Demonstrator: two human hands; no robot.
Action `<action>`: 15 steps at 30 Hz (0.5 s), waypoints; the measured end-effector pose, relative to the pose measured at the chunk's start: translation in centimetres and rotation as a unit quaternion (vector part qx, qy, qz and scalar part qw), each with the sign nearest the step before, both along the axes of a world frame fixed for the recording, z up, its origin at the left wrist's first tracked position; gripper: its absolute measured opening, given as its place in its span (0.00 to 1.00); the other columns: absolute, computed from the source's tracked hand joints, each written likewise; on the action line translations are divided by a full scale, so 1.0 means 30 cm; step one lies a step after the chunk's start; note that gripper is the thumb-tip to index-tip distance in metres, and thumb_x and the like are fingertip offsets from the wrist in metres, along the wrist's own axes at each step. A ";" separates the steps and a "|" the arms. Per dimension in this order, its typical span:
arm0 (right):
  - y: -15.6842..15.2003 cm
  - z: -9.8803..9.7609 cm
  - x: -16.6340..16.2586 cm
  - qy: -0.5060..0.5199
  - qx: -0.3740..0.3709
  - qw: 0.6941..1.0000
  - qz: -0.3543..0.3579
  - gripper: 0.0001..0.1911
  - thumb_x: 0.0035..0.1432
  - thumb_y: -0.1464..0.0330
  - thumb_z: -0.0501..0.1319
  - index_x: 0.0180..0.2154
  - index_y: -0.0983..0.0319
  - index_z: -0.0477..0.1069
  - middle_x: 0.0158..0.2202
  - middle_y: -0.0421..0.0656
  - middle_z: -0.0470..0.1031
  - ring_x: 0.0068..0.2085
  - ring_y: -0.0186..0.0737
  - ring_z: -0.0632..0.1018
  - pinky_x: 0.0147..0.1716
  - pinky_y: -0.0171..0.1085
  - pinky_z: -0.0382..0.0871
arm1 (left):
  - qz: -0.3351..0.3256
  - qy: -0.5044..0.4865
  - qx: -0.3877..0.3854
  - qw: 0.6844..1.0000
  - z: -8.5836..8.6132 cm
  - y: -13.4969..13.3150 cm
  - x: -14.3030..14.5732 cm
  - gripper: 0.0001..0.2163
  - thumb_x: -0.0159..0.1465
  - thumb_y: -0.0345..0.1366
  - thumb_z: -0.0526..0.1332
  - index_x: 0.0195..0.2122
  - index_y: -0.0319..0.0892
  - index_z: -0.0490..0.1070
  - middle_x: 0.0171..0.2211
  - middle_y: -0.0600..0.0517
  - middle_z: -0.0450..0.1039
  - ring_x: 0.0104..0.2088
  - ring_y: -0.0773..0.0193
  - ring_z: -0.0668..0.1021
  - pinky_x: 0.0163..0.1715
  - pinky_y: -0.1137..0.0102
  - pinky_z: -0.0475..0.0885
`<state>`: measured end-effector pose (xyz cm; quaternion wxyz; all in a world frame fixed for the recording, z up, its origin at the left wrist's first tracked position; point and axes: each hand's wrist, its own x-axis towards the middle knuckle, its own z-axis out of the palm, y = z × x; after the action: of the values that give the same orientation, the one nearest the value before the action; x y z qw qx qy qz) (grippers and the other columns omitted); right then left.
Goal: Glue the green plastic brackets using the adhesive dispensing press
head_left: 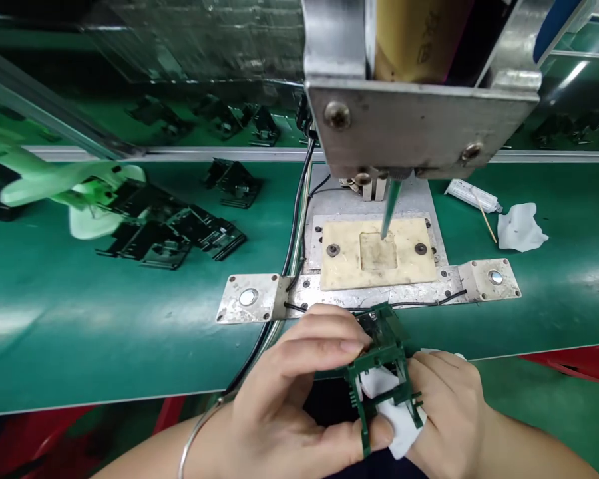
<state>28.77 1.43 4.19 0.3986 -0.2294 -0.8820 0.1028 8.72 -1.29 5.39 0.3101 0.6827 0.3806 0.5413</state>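
Observation:
My left hand [294, 392] is closed around a dark green plastic housing [377, 356], an open frame with ribs and slots, held tilted in front of the table's near edge. A white wipe [402, 426] shows through the opening of the housing and hangs out below it. My right hand [444, 392] is curled on the wipe against the housing's right side; its fingertips are mostly hidden. Just beyond my hands stands a press fixture with a cream block [342, 269], which has a shallow square recess. A thin metal rod [391, 206] points down over that recess.
Metal button plates [229, 299] flank the fixture, and black cables run beside it. Several dark housings [164, 233] lie at left, where another person's pale glove [44, 183] reaches in. A white tube [474, 194], a thin stick and a crumpled wipe [520, 227] lie at right.

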 end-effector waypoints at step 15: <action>0.098 -0.120 0.237 0.039 -0.023 0.961 -0.272 0.06 0.58 0.67 0.70 0.33 0.60 0.75 0.26 0.42 0.74 0.24 0.41 0.74 0.21 0.39 0.65 | 0.032 0.005 -0.007 0.999 0.027 0.131 -0.144 0.29 0.57 0.32 0.76 0.58 0.47 0.69 0.49 0.47 0.75 0.52 0.55 0.76 0.57 0.64 0.75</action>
<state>35.88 4.39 0.58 0.4401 -0.4658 -0.7674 0.0195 4.40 2.62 6.20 0.2958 0.6707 0.4075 0.5446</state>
